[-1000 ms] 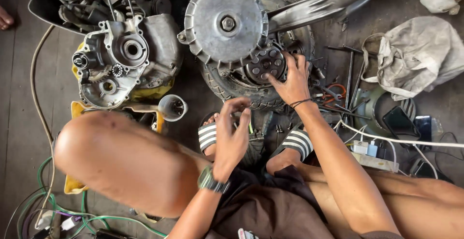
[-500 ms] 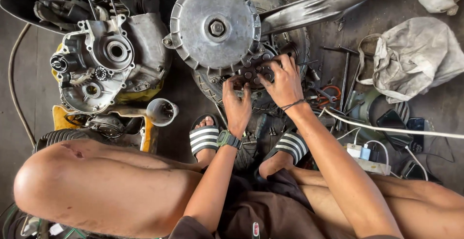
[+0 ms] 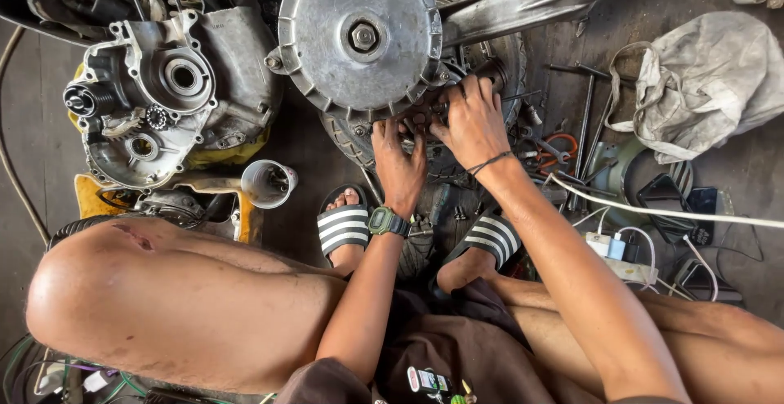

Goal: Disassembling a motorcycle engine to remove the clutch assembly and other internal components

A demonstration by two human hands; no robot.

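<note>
A dark, grimy concrete floor (image 3: 327, 159) fills the scene under flat daylight. A crumpled grey cloth bag (image 3: 702, 85) lies at the upper right, a white cable (image 3: 653, 208) crosses near it, and green wires (image 3: 24, 371) coil at the lower left.

Both hands, left hand (image 3: 398, 159) and right hand (image 3: 472, 122), are wedged at the lower rim of the drum (image 3: 359, 38), fingers in the narrow gap between it and the tyre (image 3: 351, 138) beneath. The casing (image 3: 163, 93) blocks the left; only a thin strip of bare floor (image 3: 298, 147) separates it from the drum, with a cup (image 3: 268, 183) at its near end. To the right, loose tools (image 3: 572, 134) and a cable (image 3: 653, 208) clutter the floor before the bag (image 3: 702, 85). The sandals (image 3: 343, 228) close the near side.
</note>
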